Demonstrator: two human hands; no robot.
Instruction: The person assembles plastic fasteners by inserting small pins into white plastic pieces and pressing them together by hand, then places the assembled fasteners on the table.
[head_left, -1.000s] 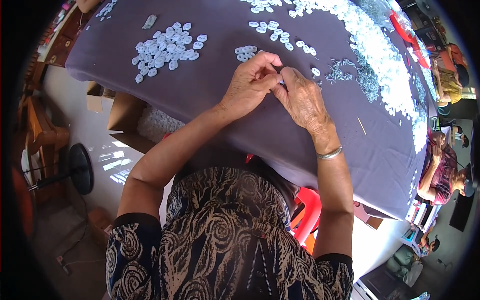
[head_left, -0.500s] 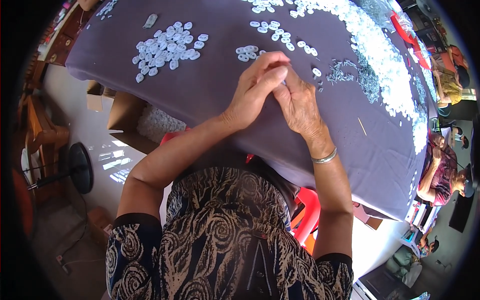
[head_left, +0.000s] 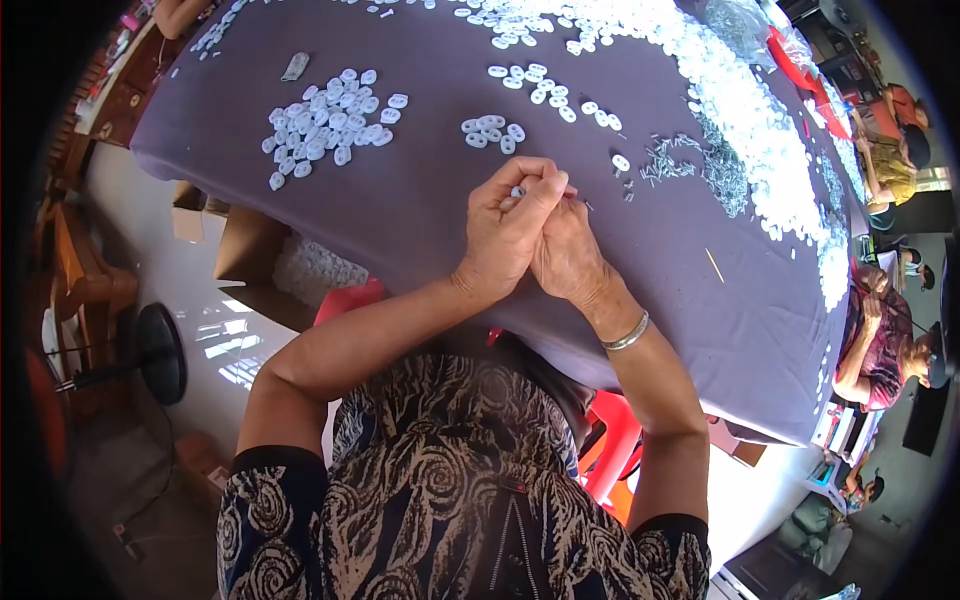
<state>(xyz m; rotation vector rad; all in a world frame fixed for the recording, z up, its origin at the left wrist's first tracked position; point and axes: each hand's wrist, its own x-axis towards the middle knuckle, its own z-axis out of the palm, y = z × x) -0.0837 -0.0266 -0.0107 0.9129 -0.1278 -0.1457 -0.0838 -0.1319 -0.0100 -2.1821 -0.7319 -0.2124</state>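
Above the dark tablecloth (head_left: 420,215), close to its near edge, my two hands meet. My left hand (head_left: 498,240) has its fingers curled round a small white oval plastic piece (head_left: 517,191), part of which shows between them. Pressed against it, my right hand (head_left: 570,252) is closed too; its fingertips are hidden, so what they pinch is unclear. Just beyond lies a group of white two-holed oval pieces (head_left: 486,137). To the right of my hands, a single oval piece (head_left: 621,162) sits by a couple of small screws (head_left: 628,190).
A pile of oval pieces (head_left: 325,125) lies left, near a grey block (head_left: 295,67). At right are scattered screws (head_left: 672,160), a large white heap (head_left: 765,130) and a thin yellow stick (head_left: 714,265). Below the edge stands a cardboard box (head_left: 245,250). Other people sit at far right.
Both hands have come down toward me, still together. The left fingers now curl over the top, and the white piece shows among them.
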